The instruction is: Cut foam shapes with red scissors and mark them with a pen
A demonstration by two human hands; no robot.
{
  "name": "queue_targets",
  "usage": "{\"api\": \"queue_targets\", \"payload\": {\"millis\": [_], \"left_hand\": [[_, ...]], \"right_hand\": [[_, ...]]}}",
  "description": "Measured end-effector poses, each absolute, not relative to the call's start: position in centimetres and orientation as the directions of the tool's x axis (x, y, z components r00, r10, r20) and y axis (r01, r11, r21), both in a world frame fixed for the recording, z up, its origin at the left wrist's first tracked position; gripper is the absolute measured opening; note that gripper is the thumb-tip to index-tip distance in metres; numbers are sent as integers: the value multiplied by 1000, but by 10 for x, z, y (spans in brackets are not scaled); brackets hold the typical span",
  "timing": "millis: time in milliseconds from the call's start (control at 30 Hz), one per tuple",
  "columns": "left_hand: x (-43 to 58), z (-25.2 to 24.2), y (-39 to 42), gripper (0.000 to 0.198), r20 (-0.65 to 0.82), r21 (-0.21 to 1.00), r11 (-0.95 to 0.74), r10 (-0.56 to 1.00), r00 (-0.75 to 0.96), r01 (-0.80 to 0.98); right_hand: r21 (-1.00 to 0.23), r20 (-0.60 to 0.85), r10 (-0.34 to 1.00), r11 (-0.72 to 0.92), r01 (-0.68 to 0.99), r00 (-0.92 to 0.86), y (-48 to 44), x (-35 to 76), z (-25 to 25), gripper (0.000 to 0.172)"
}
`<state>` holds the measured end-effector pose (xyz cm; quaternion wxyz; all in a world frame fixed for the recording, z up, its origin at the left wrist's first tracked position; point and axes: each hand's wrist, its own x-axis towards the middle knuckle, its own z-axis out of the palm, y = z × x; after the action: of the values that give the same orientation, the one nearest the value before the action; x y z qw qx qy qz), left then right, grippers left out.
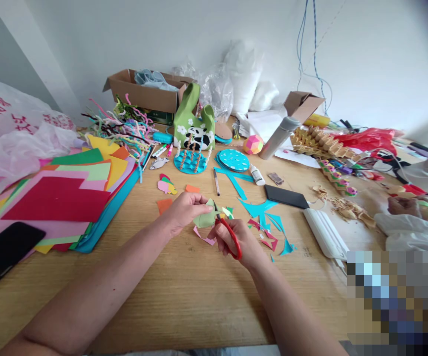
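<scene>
My left hand (187, 210) pinches a light green foam sheet piece (203, 219) by its upper edge. In my right hand (238, 237) are red-handled scissors (233, 240), their blades at the right side of the green piece. Just beyond the blades lie small green and white scraps (228, 211). A pink offcut (203, 236) rests on the table under the hands. Left of them are orange pieces (165, 205) and a little group of pink, yellow, green and red cut shapes (166, 185).
Stacked coloured sheets (58, 198) and a black phone (9, 252) lie at left. Blue offcuts (261, 210), a power bank (286, 197) and a white device (325, 233) are at right. Behind stand blue discs (233, 160), a grey bottle (279, 138) and a green panda bag (184, 118). Another person's hand (403, 207) shows far right.
</scene>
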<state>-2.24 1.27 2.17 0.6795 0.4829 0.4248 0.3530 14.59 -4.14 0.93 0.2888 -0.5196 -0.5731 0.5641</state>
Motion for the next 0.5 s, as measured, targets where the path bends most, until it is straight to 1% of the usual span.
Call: {"api": "queue_targets", "payload": {"millis": [267, 500], "left_hand": [[-23, 22, 12, 19, -227, 959, 275, 884, 409, -63], [-22, 21, 12, 20, -248, 948, 306, 881, 402, -88]], "right_hand": [[-944, -258, 921, -177, 278, -291, -42, 145, 9, 53], [-950, -255, 921, -181, 256, -294, -42, 145, 8, 49]]}}
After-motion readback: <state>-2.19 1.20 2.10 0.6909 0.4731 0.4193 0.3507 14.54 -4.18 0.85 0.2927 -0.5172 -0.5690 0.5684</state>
